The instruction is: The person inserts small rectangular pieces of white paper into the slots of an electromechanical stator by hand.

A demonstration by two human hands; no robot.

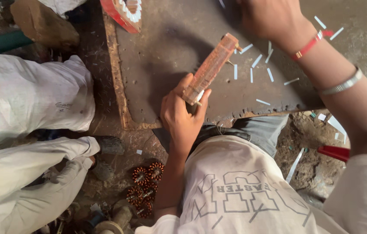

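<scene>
head view: left hand (182, 115) grips a long orange-brown block (210, 68); right hand (274, 17) perhaps spread, partly cropped.

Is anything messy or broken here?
Yes. Small white strips lie scattered across the metal board, a few fallen onto the dirt floor. The board's near edge looks jagged. The left hand grips an orange block.

Dark worn workbench (166, 56), small white strips (257, 60) scattered on it
</scene>
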